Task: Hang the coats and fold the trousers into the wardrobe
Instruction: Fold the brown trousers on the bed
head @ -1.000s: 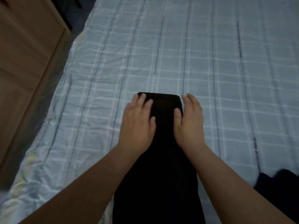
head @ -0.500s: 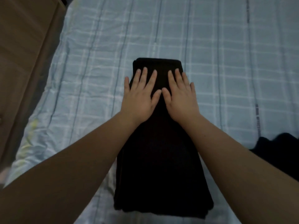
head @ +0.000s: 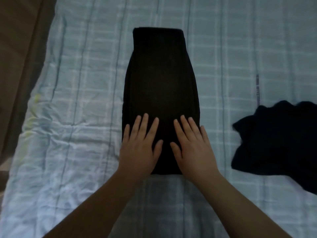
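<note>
We press both palms flat on the near end of the folded black trousers (head: pixel 161 93), which lie lengthwise on the checked bedsheet (head: pixel 85 83). Left hand (head: pixel 141 146) and right hand (head: pixel 193 146) sit side by side, fingers straight and spread, gripping nothing; likely smoothing the fold flat before the next fold. A second dark garment (head: pixel 277 145) lies apart at right. Versus half a second ago, the hands have slid from the far end to the near end.

one folded black trousers (head: pixel 161 93), one dark crumpled garment (head: pixel 277 145), two hands, left hand (head: pixel 139 148), right hand (head: pixel 194 148), one checked bedsheet (head: pixel 82 83)
</note>
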